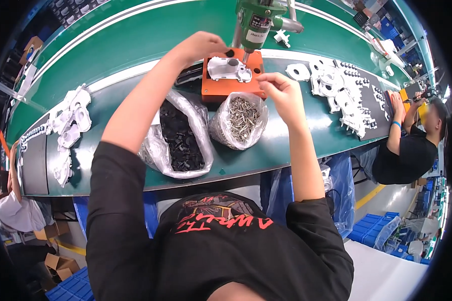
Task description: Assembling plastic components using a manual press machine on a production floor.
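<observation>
My left hand (202, 44) is raised over the left side of an orange fixture block (221, 86) and pinches a small black part (229, 52). A white plastic housing (228, 68) lies on top of the block. My right hand (280, 89) hovers at the block's right corner with its fingers curled together, above a clear bag of metal screws (240, 120); whether it holds a screw I cannot tell. A green powered screwdriver (256, 22) hangs over the fixture.
A clear bag of black plastic parts (182, 138) lies left of the screw bag. White housings are piled at the left (70, 123) and right (339, 90) of the green bench (135, 35). Another person (409, 145) works at the right, a third at the far left (12, 200).
</observation>
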Tool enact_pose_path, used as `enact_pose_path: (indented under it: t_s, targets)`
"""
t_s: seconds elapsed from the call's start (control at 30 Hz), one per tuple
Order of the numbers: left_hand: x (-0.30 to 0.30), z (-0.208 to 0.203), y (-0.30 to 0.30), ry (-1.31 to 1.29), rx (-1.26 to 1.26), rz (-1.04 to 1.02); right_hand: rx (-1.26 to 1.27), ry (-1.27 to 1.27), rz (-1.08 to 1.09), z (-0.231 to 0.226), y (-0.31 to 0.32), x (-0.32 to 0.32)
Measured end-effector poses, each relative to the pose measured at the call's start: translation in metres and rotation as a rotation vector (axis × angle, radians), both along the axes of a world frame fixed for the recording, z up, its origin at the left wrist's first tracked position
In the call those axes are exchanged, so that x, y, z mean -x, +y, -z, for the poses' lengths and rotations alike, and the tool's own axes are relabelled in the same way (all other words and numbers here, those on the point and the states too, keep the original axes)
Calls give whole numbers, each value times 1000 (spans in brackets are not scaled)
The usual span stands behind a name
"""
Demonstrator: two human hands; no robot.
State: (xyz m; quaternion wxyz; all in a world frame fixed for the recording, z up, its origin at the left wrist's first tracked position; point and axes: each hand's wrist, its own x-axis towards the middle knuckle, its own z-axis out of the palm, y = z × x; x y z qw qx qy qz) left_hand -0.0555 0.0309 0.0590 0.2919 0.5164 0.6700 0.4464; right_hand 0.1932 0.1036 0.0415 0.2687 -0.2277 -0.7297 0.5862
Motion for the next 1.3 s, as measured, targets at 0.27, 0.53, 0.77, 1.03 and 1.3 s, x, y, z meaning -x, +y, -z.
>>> enact_pose_path:
  t_s: [0.27,0.53,0.77,1.03,1.3]
  targets:
    - [-11,5,75,366,390,185,-90,-4,213,17,54,29]
    - [-13,2,73,382,412,250,-95,3,179,35,58,58]
    - [-21,11,45,406,106,27,-141,18,147,48,57,70]
    - [-55,40,-27,600,-186,-10,-490,-77,233,40,42,71]
    - [-58,55,-31,851,-294,25,-517,-43,229,49,47,71]
